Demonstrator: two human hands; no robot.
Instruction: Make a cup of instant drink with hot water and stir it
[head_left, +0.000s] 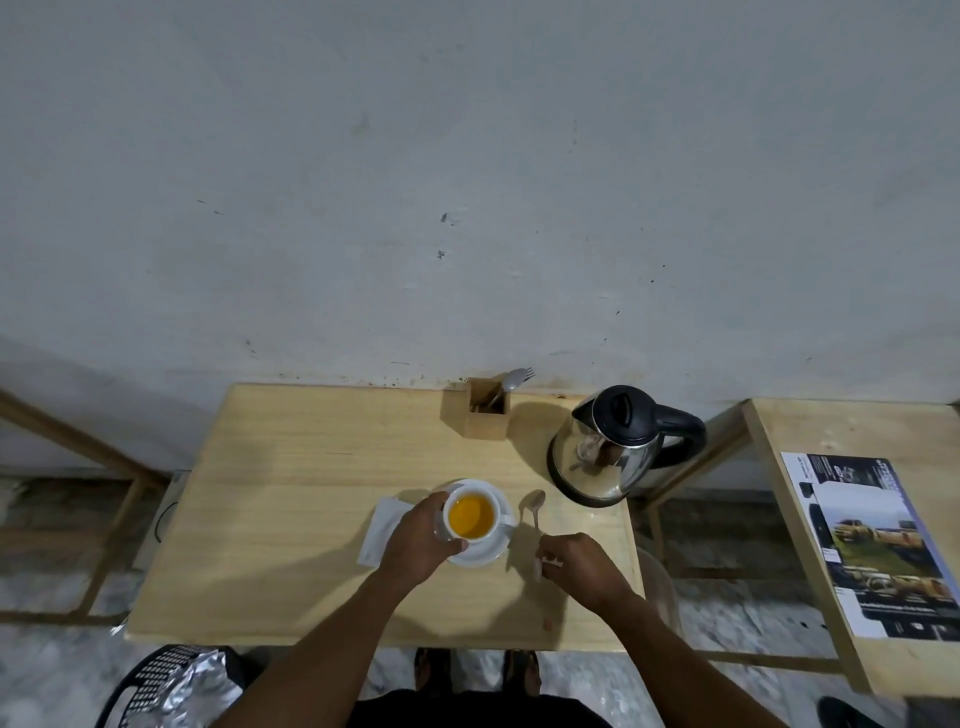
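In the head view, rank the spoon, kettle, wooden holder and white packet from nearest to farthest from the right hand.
From the right hand:
1. Spoon: its handle is in the hand's grip, bowl pointing away.
2. Kettle: behind the hand, at the table's right edge.
3. White packet: across the cup, on the left.
4. Wooden holder: at the back, by the wall.

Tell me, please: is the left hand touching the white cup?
Touching. In the head view the left hand wraps the near-left side of the white cup, its fingers lying on the rim and wall with no gap visible.
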